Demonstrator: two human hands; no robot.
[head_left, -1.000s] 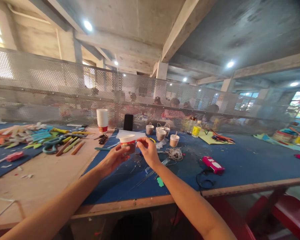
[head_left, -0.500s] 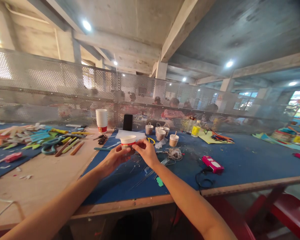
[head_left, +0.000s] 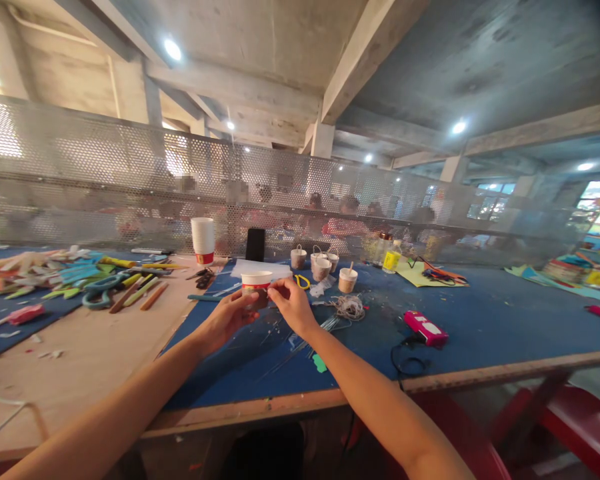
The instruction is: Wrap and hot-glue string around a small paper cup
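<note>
The fingers [head_left: 242,305] of the left hand [head_left: 225,321] wrap the near side of a small white paper cup with a red band [head_left: 256,285], holding it upright above the blue desk [head_left: 480,320]. The fingers [head_left: 276,288] of the right hand [head_left: 294,307] are pinched together at the cup's right rim; whether they nip the rim itself or something thin there cannot be told.

Against the picture of one second ago, the right hand has drawn closer in: then its fingertips stood a little off the cup's right side, now they touch at the rim. Since half a second ago both hands and the cup have barely shifted, the cup sitting a trace lower and nearer. The left hand's grip looks the same throughout.

Under the hands lie thin wires [head_left: 300,347] and a small green scrap [head_left: 321,364] on the desk. Just beyond the right hand is a tangle of pale string [head_left: 349,307], and behind it a cluster of brown wrapped cups [head_left: 323,267]. Farther right rests a pink rectangular tool with a black cord [head_left: 426,328]. To the left, on a bare wooden board [head_left: 90,347], stands a stack of white paper cups [head_left: 203,239], with coloured sticks and scissors [head_left: 100,283] spread beside it. None of these has moved between the pictures.
</note>
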